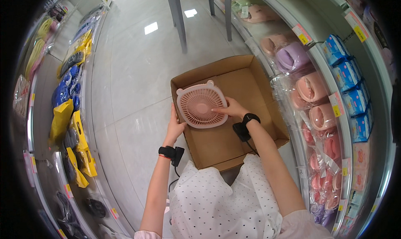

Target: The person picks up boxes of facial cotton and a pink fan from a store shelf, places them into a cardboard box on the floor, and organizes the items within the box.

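A pink plastic basket (202, 105) with slotted sides and two ear-like knobs is at the left side of an open cardboard box (219, 142). My right hand (233, 109) grips the basket's right edge, thumb over its slotted face and fingers behind. At the box's left wall is my left hand (175, 126), fingers pointing up along the outside and thumb towards the rim; whether it also touches the basket I cannot tell. Brown cardboard shows inside the box around the basket. Both wrists wear black straps with small black devices and cables.
Shelves of wrapped slippers (293, 58) and blue packets (346, 79) run along the right. Yellow and blue packaged goods (61, 120) line the left shelf. Grey legs of a stool or chair (177, 22) stand on the tiled floor (131, 82) beyond the box.
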Action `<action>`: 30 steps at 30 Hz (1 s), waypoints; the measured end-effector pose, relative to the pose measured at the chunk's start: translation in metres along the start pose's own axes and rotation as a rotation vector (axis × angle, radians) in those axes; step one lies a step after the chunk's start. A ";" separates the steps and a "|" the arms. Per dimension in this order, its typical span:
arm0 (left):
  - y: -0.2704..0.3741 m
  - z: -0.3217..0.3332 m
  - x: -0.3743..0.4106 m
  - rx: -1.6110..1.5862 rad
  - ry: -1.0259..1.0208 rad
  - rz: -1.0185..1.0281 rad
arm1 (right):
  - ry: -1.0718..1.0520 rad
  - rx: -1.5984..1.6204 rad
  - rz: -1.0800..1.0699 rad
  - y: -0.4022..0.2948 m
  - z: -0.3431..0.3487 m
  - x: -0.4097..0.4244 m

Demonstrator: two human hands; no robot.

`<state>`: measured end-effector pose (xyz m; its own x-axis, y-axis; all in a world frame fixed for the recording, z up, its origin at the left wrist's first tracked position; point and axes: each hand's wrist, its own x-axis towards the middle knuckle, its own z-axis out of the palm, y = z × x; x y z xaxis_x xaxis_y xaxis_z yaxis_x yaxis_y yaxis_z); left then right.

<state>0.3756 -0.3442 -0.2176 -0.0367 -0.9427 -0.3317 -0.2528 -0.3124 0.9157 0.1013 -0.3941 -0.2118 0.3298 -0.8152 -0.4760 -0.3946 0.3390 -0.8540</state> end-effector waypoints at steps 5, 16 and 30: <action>0.001 -0.008 -0.014 0.010 0.148 0.067 | 0.056 0.088 -0.151 -0.001 -0.007 -0.009; 0.016 -0.071 -0.069 -0.642 0.183 0.158 | -0.170 0.225 -0.311 -0.121 0.049 -0.044; -0.126 -0.139 -0.060 -0.795 0.370 -0.004 | -0.038 0.151 -0.255 -0.075 -0.010 -0.125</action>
<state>0.5440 -0.2652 -0.2812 0.3134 -0.8760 -0.3666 0.5018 -0.1750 0.8471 0.0810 -0.3224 -0.0864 0.4353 -0.8656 -0.2475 -0.1642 0.1940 -0.9672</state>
